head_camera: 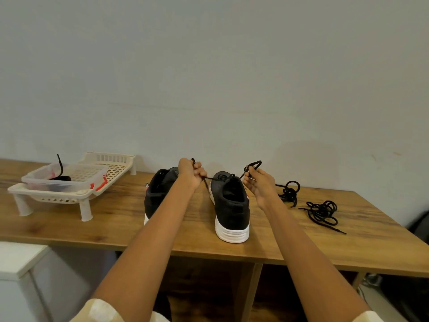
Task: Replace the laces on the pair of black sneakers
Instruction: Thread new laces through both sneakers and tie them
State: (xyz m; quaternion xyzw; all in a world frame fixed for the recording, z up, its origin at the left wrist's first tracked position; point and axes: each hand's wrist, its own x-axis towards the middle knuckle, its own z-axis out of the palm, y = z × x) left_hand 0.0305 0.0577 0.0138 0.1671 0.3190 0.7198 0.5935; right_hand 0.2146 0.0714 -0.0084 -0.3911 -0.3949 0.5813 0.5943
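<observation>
On the wooden table (116, 219), the right sneaker (229, 205) stands heel-near beside the left sneaker (157, 194), and it could be dragged or tipped toward the near edge if the lace (210, 178) threaded through it is pulled unevenly. One lace end is gripped in the curled fingers of the left hand (191, 175), the other pinched in the right hand (258, 184), so a slipped grip could let an end pull back out of its eyelet. The loose laces (322, 212) at the right could be mistaken for the fresh one, judged to lie in the clear box (67, 180) on the white rack (111, 166) at far left.
</observation>
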